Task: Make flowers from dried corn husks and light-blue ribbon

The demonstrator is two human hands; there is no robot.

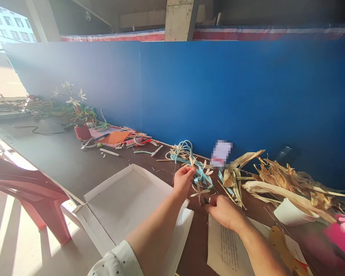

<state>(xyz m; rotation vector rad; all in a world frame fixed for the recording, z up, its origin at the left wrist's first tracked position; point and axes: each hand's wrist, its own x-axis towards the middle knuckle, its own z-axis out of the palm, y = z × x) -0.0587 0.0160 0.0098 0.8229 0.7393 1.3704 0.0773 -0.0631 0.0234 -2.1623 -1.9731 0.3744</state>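
Head view: pale flower, petals up, in pinch of left hand

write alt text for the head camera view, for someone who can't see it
A person's left hand pinches a pale flower-like piece over a cluttered dark table, the right hand nearby, its grip unclear. Around them are a shallow white box, dried leaves and a white cup.

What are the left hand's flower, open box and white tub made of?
Flower in the left hand: probably dried plant husk, matte; thin pale petals resemble the husks nearby.
Open box: likely cardboard, matte white; thin folded walls.
White tub: perhaps plastic, smooth; even wall, could be coated paper.
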